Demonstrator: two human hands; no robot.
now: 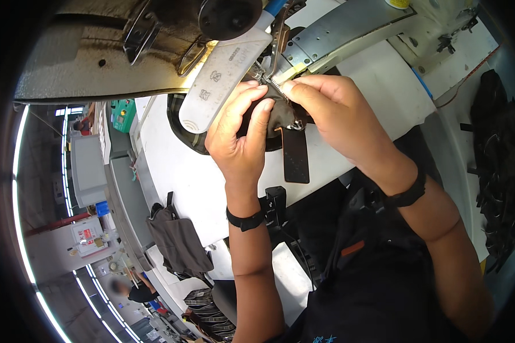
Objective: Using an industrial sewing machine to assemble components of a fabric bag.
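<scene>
Reference landmark: the beige sewing machine head (pixel 97 66), upper left. Just below it stands a green box (pixel 123 116); further below hangs a grey-brown fabric bag (pixel 180 239), at the edge of the white worktable (pixel 169 163).

To the right of the head's lower edge, a white paddle-shaped piece (pixel 220 80) partly overlaps the left hand (pixel 237 123). This hand's thumb and fingertips stand slightly apart at the dark fabric workpiece (pixel 281 116); whether they pinch it cannot be told. The workpiece lies right of the head, a toothed, zipper-like strip (pixel 278 89) along its upper side and a dark, brown-edged tab (pixel 296 161) below.

The right hand (pixel 326 100) appears clamped, thumb against fingers, on that strip. Far right of the head hangs a dark material bundle (pixel 495 177).

Risks, as judged: uneven tension between the hands could skew the strip; fingertips near the machine's metal parts could be caught; the loose tab could snag.
</scene>
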